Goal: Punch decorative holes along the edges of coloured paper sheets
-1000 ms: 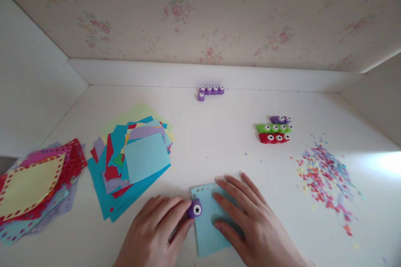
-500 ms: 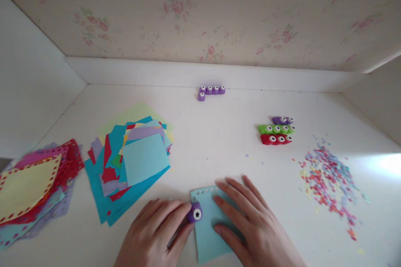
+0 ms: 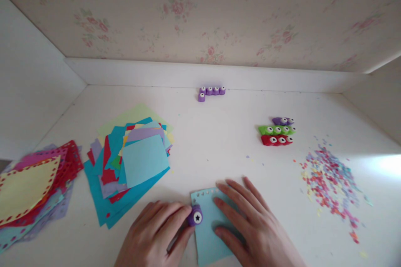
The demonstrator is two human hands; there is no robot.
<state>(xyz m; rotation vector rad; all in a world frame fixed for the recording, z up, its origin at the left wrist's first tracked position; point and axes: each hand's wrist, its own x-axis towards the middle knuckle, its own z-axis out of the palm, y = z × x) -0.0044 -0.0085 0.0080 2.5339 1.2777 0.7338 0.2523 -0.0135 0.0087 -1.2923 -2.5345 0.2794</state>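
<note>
A purple craft punch with a star on its white button sits over the left edge of a light blue sheet of paper. My left hand is closed on the punch, thumb and fingers gripping its left side. Small punched holes run along the sheet's top edge and its upper left corner. My right hand lies on the right part of the paper with its fingers spread, pressing it to the white table. The part of the sheet under this hand is hidden.
Loose coloured paper is piled at left; sheets with punched borders lie farther left. Purple punches stand by the back wall. More punches, purple, green and red, sit right of centre. Confetti is scattered at the right.
The purple punch and my left fingers have shifted very slightly down along the sheet's left edge. My right hand stays put on the paper.
</note>
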